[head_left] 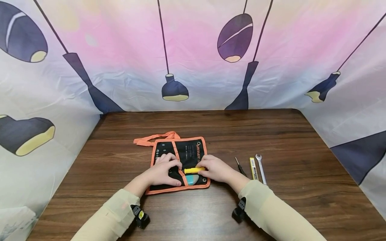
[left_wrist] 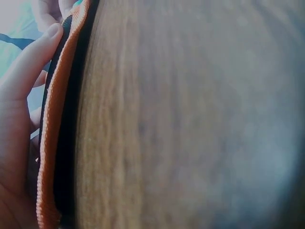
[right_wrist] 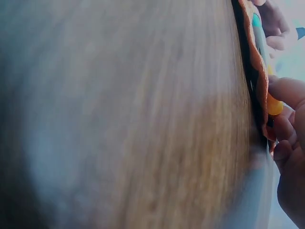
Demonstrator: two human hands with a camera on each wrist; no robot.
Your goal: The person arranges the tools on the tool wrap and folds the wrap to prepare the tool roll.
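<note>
A black tool pouch point(head_left: 188, 147) with orange trim lies spread on the table. My left hand point(head_left: 164, 170) is on its left half, fingers bent at the orange pocket edge and thumb on the fabric lower down. My right hand point(head_left: 215, 168) pinches the end of a yellow tool handle point(head_left: 191, 170), whose other end meets the pocket edge. Just below it, a teal and grey tool point(head_left: 193, 179) sits partly inside a pocket. In the right wrist view, the thumb and fingers close around the yellow handle point(right_wrist: 274, 104). The left wrist view has the left thumb point(left_wrist: 47, 40) against the pouch.
Right of the pouch lie a small black-handled screwdriver point(head_left: 240, 167), a narrow yellow and white packet point(head_left: 253, 168) and a metal wrench point(head_left: 261, 169). An orange tie strap point(head_left: 153, 138) extends from the pouch's upper left. A printed cloth point(head_left: 199, 67) hangs behind the wooden table point(head_left: 271, 134).
</note>
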